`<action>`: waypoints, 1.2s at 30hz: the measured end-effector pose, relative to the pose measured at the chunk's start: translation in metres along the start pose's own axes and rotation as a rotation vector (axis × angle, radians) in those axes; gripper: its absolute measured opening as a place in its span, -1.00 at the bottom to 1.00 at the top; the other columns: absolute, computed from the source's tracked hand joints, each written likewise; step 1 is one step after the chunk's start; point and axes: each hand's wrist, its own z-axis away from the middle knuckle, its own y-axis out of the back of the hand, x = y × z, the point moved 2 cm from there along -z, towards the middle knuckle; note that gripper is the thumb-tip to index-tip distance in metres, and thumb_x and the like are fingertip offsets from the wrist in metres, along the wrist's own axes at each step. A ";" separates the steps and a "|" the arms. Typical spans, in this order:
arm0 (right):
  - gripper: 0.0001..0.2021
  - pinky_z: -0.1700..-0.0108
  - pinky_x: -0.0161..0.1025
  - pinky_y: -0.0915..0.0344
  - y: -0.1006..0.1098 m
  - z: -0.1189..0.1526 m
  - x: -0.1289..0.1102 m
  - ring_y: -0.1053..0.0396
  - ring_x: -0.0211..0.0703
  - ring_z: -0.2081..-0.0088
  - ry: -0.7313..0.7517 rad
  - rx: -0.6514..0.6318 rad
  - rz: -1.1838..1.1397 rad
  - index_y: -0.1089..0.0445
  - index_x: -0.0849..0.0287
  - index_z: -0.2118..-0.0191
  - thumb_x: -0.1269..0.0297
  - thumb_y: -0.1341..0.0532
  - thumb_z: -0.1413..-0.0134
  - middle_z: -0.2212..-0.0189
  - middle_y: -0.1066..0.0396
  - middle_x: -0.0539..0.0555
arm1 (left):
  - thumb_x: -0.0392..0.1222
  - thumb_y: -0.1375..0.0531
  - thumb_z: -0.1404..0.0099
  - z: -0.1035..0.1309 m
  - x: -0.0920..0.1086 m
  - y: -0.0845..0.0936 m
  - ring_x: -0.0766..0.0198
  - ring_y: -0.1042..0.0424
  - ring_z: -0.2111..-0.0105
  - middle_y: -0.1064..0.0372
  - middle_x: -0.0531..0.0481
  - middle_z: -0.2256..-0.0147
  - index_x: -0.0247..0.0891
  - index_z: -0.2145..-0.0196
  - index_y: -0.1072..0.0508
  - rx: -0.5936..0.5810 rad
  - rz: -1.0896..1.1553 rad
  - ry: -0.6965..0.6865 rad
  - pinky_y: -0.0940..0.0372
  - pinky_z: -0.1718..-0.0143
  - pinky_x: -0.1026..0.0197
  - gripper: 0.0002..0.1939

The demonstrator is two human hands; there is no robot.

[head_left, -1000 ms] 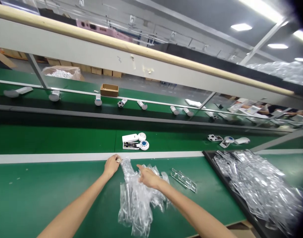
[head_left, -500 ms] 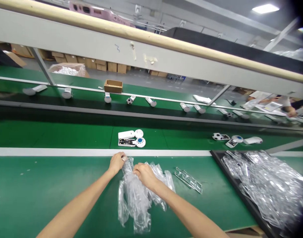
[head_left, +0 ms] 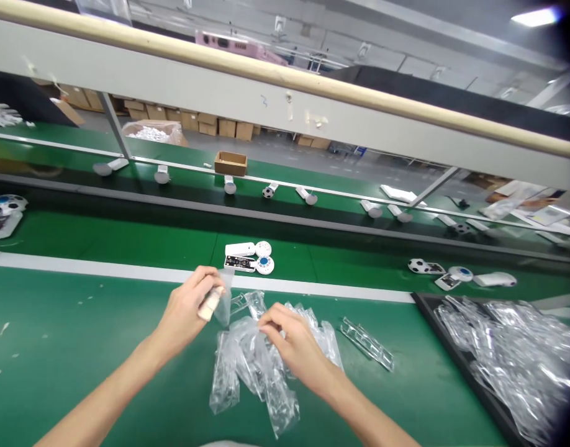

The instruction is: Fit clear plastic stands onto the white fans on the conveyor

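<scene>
OK, L hand [head_left: 187, 307] pinches clr bag [head_left: 225, 303], R hand [head_left: 292, 336] at bag pile [head_left: 274, 380] (grip unclear).

The bags [head_left: 254, 351] lie on the table [head_left: 103, 347], left of the frame [head_left: 367, 345], which lies left of the tray [head_left: 455, 347] of parts [head_left: 522, 360], while behind these, across the strip [head_left: 103, 267], devices [head_left: 239, 249] sit on the belt [head_left: 345, 264], and farther back the box [head_left: 230, 167] stands on what looks like another bench [head_left: 182, 149], cartons [head_left: 226, 128] behind it.

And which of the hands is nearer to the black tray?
Right. The right hand is over the bags, to the left of the tray; the left hand is farther left.
</scene>
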 end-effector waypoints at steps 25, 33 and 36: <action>-0.67 0.15 -0.19 -0.18 -0.055 -0.063 0.141 -0.37 0.01 0.14 -0.667 -0.038 0.255 -0.37 0.18 0.14 0.35 -0.30 0.12 0.15 -0.37 0.18 | 0.01 -0.13 -0.15 0.099 -0.038 -0.106 0.00 -0.46 0.27 -0.47 -0.09 0.33 -0.18 -0.10 -0.19 -0.658 -0.091 0.763 -0.20 0.31 0.16 -0.43; -0.89 0.38 -0.35 -0.15 -0.068 -0.068 0.160 -0.33 -0.22 0.42 -0.671 -0.066 0.083 -0.31 0.17 0.49 0.36 -0.28 0.13 0.56 -0.34 -0.05 | -0.14 -0.02 -0.28 0.101 -0.047 -0.125 0.18 -0.45 0.28 -0.48 0.05 0.29 -0.09 0.28 -0.37 -0.526 -0.155 0.737 -0.08 0.43 0.30 -0.85; -0.90 0.48 -0.39 -0.13 -0.061 -0.064 0.151 -0.26 -0.30 0.55 -0.631 -0.047 -0.047 -0.35 0.16 0.34 0.37 -0.21 0.08 0.61 -0.30 -0.11 | -0.20 0.00 -0.31 0.105 -0.046 -0.124 0.25 -0.43 0.27 -0.45 0.08 0.24 -0.12 0.30 -0.39 -0.470 -0.134 0.680 -0.09 0.38 0.32 -0.83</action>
